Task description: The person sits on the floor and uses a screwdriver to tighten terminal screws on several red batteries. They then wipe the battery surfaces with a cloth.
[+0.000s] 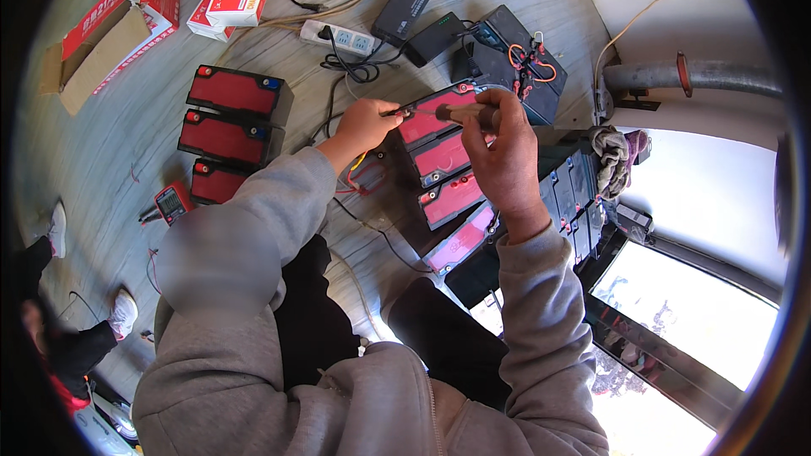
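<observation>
My right hand [509, 156] is closed around the brown handle of a screwdriver [459, 113], its thin shaft pointing left toward a corner of the farthest red-topped battery [425, 124]. At that corner, near the shaft's tip, the fingers of my left hand [365, 128] are pinched together; what they hold is too small to make out. Nearer to me in the same row lie more red-topped batteries, one in the middle [452, 200] and a paler pink one [463, 241] at the near end. Red and yellow leads [363, 173] lie just below my left wrist.
Three red-topped batteries [232, 91] stand at left beside a red meter [173, 201]. Beyond are a white power strip [346, 39], black chargers [402, 11] and dark batteries [511, 34] with orange leads. Opened cartons [118, 42] lie far left. A person's shoe [123, 314] shows lower left.
</observation>
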Demonstrator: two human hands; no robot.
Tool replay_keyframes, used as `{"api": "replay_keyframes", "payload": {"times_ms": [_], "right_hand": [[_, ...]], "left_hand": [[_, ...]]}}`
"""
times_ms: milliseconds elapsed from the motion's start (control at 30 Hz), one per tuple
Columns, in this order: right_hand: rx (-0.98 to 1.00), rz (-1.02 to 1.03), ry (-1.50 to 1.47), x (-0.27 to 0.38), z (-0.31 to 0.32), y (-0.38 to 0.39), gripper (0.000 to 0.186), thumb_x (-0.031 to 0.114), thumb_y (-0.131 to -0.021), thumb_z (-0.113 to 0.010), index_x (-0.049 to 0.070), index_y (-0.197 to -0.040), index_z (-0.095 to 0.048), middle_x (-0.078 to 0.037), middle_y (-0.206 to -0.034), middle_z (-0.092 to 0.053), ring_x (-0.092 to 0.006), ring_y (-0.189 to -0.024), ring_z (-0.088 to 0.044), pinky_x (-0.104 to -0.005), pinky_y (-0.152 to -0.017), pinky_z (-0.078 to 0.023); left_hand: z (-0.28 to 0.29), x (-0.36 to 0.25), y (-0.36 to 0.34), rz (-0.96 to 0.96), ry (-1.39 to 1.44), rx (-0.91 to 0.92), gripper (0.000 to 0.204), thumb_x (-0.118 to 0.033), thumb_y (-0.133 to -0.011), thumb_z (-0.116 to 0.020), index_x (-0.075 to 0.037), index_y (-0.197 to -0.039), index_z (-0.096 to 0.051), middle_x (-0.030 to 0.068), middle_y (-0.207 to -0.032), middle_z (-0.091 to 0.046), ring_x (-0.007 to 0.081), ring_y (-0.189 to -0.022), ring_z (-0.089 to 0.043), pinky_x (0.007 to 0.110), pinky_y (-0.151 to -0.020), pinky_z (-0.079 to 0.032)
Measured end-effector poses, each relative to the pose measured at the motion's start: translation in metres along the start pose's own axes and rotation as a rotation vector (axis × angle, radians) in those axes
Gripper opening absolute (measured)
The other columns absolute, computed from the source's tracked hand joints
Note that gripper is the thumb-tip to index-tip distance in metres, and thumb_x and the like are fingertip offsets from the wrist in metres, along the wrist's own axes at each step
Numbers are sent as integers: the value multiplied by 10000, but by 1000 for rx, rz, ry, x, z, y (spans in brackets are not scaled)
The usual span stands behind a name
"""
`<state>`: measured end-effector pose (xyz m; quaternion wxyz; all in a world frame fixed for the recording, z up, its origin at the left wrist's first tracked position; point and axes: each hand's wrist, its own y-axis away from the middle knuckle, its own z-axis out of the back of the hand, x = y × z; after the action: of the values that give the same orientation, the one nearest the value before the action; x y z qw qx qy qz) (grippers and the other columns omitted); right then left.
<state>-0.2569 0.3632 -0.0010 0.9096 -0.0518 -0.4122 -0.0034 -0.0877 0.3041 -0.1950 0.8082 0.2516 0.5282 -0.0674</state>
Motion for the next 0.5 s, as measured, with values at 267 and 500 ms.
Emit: {"api": "replay_keyframes", "payload": {"times_ms": [267, 500], "right_hand": [[14, 25, 74, 10, 0, -6, 214, 69, -900, -645, -39, -1047, -533, -124, -910, -739, -252, -756, -691, -307, -678, -534], [151, -230, 275, 19, 4, -48, 322, 319, -900, -685, 3, -900, -625, -121, -817, -725, -298, -729, -694, -382, -658, -526]], "left_hand": [[-7, 12, -5, -16, 6, -20, 412, -326, -873, -716, -86, -1208, -698, 37, -553, -588, 128, -421, -520, 332, -450, -400], [-1, 4, -2, 61, 7, 49, 420, -325, -876, -712, -80, -1217, -691, 63, -670, -663, 145, -531, -591, 334, -538, -451]]}}
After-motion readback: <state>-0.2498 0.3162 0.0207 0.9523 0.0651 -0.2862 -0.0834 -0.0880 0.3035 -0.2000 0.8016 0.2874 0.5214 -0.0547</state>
